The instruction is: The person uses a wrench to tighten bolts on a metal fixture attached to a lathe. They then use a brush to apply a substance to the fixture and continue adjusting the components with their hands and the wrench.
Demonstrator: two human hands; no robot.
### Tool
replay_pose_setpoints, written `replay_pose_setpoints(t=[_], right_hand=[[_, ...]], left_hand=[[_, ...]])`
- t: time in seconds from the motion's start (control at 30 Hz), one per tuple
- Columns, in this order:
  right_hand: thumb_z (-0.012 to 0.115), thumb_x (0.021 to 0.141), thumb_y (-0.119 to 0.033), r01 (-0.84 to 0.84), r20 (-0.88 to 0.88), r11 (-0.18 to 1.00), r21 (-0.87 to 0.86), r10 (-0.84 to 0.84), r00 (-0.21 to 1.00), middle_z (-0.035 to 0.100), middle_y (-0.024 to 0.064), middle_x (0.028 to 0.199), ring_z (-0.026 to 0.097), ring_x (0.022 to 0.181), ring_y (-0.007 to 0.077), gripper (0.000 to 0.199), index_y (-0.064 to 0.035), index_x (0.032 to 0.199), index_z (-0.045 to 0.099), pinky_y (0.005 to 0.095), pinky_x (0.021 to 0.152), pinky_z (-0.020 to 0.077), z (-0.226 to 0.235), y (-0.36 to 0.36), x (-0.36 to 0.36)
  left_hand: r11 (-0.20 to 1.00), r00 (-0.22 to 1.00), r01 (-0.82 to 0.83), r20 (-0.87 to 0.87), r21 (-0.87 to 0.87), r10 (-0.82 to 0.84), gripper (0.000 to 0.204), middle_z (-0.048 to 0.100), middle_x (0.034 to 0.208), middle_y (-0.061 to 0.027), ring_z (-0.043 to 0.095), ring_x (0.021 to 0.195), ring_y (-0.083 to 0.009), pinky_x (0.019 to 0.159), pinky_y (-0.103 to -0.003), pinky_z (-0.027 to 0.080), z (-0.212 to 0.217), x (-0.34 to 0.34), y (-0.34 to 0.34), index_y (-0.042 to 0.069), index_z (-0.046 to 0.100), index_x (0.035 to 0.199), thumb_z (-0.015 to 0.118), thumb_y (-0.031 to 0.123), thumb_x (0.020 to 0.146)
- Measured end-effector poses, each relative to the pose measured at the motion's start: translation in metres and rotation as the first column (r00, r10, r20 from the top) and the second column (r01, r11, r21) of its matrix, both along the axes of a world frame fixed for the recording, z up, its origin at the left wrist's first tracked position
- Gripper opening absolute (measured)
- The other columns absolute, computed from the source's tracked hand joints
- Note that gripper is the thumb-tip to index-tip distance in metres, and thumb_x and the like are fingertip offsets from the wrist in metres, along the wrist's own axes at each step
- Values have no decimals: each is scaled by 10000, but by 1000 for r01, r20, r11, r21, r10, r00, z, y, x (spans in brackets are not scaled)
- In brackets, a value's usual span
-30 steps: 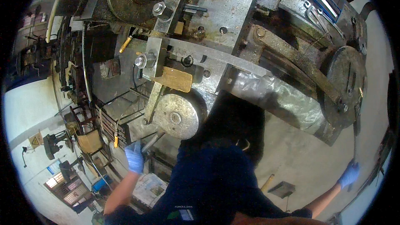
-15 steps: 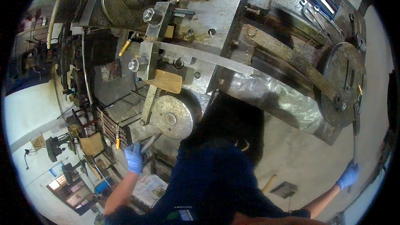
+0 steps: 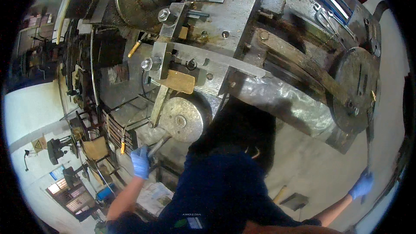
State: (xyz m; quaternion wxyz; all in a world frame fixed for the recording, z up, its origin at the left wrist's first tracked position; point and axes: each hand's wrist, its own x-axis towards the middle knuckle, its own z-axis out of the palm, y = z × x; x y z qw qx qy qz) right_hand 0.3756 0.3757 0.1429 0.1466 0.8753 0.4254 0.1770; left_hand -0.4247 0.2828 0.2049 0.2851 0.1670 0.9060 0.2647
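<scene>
Nearest in, the dark blue shirt (image 3: 216, 195) fills the lower middle, and both forearms fan out from it – plenty of open pale floor (image 3: 303, 169) on the right, a cramped jumble of racks on the left. The left hand (image 3: 140, 162), blue-gloved, is curled tight around the metal handle (image 3: 157, 145), which slants up and right out of the fist to the round grey handwheel (image 3: 182, 120) just beyond it. The handle is a short, dull steel bar (its lower end is hidden in the glove). Well off to the right, the right hand (image 3: 362, 184), also gloved, is closed around the lower end of a long thin dark lever (image 3: 369, 143) running up to the big flat disc (image 3: 357, 82). Farther back – the heavy grey machine body (image 3: 225, 30), bolts and plates all over it.
</scene>
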Motion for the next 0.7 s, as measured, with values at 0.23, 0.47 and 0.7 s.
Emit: replay_pose_setpoints(t=[0.23,0.47,0.7], right_hand=[[606,779,-431,-25,79,999,20,24,997,604,168,764,562,670,343,373,-58,758,600,449,575,417,-3,-3,-1],[592,786,-380,-222,115,962,160,205,972,614,177,811,572,752,350,327,-67,879,617,451,617,426,-28,2,62],[560,802,-320,-276,94,961,-5,275,957,622,144,873,565,841,333,274,-77,909,624,444,694,425,-19,91,125]], left_hand=[[999,999,-27,17,-24,27,342,474,500,-1,377,412,-77,394,-273,293,14,19,21,1,568,599,538,215,864],[986,980,164,-109,-19,-165,336,487,492,-18,389,393,-89,382,-279,296,10,11,17,-11,586,632,529,221,868],[999,999,32,-9,-22,-32,300,501,522,-26,421,434,-100,411,-284,332,0,4,-4,-15,588,659,544,206,857]])
